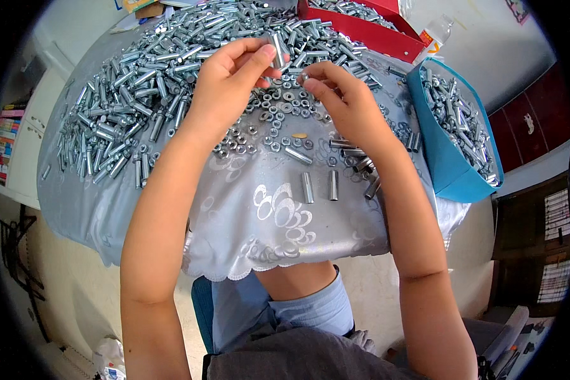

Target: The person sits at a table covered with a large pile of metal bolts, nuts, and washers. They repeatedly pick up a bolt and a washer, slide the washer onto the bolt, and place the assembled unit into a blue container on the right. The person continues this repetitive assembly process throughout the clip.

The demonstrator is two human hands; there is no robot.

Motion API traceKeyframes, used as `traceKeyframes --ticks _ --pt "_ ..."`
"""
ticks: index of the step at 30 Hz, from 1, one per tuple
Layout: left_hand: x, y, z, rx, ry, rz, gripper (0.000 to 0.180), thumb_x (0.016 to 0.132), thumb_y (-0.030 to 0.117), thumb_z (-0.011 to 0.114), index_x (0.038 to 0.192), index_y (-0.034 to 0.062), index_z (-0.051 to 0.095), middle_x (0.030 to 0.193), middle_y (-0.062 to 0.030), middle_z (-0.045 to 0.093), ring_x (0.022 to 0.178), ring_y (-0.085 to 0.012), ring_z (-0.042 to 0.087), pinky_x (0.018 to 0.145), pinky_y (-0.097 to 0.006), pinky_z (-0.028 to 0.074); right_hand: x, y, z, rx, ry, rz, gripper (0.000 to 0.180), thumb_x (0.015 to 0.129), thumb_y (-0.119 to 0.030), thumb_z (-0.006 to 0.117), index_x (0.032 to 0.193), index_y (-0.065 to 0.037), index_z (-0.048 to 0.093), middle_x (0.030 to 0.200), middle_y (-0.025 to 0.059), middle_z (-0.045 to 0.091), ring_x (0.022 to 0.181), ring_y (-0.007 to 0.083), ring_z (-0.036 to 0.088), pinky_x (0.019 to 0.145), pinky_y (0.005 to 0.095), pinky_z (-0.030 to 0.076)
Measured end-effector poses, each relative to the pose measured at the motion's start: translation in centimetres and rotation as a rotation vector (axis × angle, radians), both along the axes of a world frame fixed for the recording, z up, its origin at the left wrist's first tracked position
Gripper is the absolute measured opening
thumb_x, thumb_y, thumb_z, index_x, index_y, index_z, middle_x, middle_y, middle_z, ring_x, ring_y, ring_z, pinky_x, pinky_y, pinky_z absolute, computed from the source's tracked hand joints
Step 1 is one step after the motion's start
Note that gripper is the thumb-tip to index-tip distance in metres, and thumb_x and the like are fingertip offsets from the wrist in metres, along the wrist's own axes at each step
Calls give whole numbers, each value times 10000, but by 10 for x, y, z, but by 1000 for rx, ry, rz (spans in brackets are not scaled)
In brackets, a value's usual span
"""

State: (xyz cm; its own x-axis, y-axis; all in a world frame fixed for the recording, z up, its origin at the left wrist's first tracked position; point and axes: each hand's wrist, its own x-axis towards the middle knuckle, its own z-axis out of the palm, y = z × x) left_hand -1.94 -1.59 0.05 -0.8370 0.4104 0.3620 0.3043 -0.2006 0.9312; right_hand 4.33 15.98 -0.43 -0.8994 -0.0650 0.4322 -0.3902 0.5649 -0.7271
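Slippage is the risk: left hand [231, 73] pinches a metal sleeve [277, 49] upright above the table [247, 209], right hand [339, 95] fingertips clamp a small nut [302, 78] just beside it, and either could drop into the loose nuts [278, 120] below.

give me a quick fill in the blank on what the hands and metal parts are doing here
1. The left hand holds up a metal ____ between thumb and fingers.
2. The right hand pinches a small metal ____.
3. At the person's right stands a ____ bin full of metal parts.
4. The table is covered by a shiny ____ cloth.

Missing words: sleeve; nut; blue; silver
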Motion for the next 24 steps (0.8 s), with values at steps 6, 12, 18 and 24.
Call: traceKeyframes --ticks 6,12,18,24 --pt "5 8 -2 38 45 -59 250 899 185 501 1085 28 557 998 -51 614 878 -90 547 810 -240 428 10 -8 8 -233 -239 158 212 911 -161 473 1084 -39 487 836 57 611 694 103 587 619 228 451" --pt "5 8 -3 67 100 -146 293 855 180 585 1074 -11 546 990 -79 618 923 -127 569 827 -263 440 9 -10 8 -418 -302 193 251 891 -129 514 1102 -1 466 840 96 619 723 148 622 643 250 509" --pt "7 7 -3 12 76 -116 285 878 176 546 1106 4 535 1005 -61 602 959 -126 548 874 -268 415 5 -10 2 -458 -273 221 222 844 -85 572 993 68 513 851 122 615 742 159 621 694 256 517" --pt "7 8 -6 -11 82 -110 333 869 181 564 1137 -6 501 1002 -64 599 956 -128 548 859 -267 428 11 -11 11 -511 -338 215 380 811 -24 574 1136 79 406 929 168 609 864 216 622 795 289 502"
